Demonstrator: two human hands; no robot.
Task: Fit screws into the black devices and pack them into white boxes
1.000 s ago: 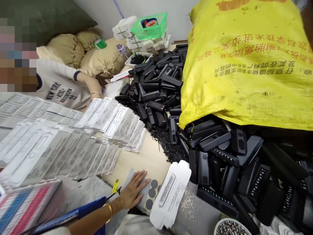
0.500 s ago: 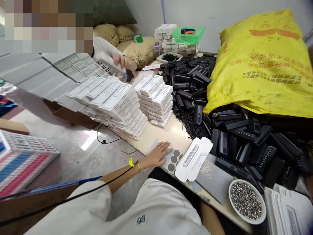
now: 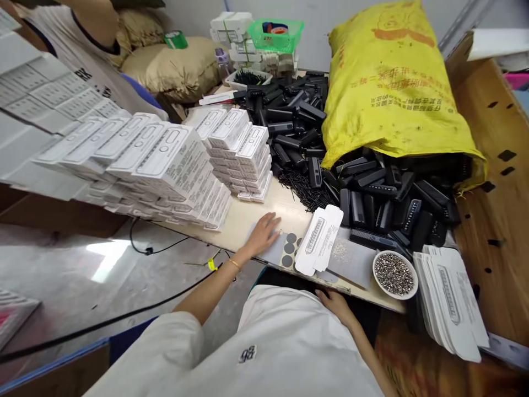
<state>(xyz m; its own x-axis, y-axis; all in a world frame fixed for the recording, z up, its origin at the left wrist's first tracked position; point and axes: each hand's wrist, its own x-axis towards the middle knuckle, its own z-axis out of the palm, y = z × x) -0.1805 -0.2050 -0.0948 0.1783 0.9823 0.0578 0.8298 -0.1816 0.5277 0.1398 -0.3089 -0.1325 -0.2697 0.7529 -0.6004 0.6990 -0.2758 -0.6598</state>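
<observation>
Head view: left hand (image 3: 263, 234) flat on grey sheet (image 3: 276, 251); right hand (image 3: 335, 304) at table edge (image 3: 363, 291).

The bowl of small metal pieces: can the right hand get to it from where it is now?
Probably yes. The right hand rests at the table edge just below the bowl of small metal pieces, and only a flat grey sheet lies between them; nothing tall blocks it.

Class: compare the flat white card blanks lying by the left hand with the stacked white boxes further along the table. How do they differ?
The card blanks lie flat and unfolded, a thin few beside the left hand; the stacked boxes are folded into closed shapes, piled several layers high. The blanks show a cut, tabbed outline; the boxes look rectangular. Both are white with grey printing.
</observation>
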